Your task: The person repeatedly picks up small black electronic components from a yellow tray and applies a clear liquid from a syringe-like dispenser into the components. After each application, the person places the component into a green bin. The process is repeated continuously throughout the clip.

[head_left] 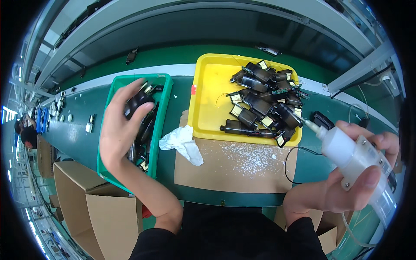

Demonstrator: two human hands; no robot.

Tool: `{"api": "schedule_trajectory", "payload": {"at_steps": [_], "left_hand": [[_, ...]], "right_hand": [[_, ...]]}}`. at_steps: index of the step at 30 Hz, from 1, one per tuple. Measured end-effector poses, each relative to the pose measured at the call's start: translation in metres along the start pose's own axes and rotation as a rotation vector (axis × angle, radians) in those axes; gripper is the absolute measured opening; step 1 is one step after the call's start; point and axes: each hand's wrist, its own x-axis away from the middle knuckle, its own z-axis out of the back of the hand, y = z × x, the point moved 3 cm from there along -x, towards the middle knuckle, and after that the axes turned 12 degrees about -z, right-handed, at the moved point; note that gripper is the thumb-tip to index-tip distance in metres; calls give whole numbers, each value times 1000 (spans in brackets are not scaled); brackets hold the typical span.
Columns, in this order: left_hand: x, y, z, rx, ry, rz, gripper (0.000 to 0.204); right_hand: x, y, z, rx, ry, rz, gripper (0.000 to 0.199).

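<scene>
My left hand (118,125) is over the green bin (167,83) on the left, its thumb and fingers closed around a black plastic part (137,103) with a pale end. More dark parts lie in the bin beneath it. In my right hand (362,186) is a white dispensing bottle (344,151) with a narrow nozzle, tilted up and to the left. The nozzle's tip points at the right side of the yellow tray (211,86). Many black parts (258,104) with cream-coloured pads and thin wires are heaped in that tray's right half.
A crumpled white cloth (182,143) lies between the bin and a cardboard sheet (234,177) speckled with white bits. By the bottle are a small black object (323,119) and a black cable (287,167). An open carton (108,216) stands at lower left. Metal framing (364,69) borders the far side.
</scene>
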Motion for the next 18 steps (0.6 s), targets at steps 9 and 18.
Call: {"api": "schedule_trajectory", "payload": {"at_steps": [9,18], "left_hand": [[-124,50,-124,27,-77,-500,29],[-259,95,-349,-395,-550,-612,29]], "right_hand": [[-24,23,31,74,382,-1,37],[-35,26,37,120,300,-100,41]]}}
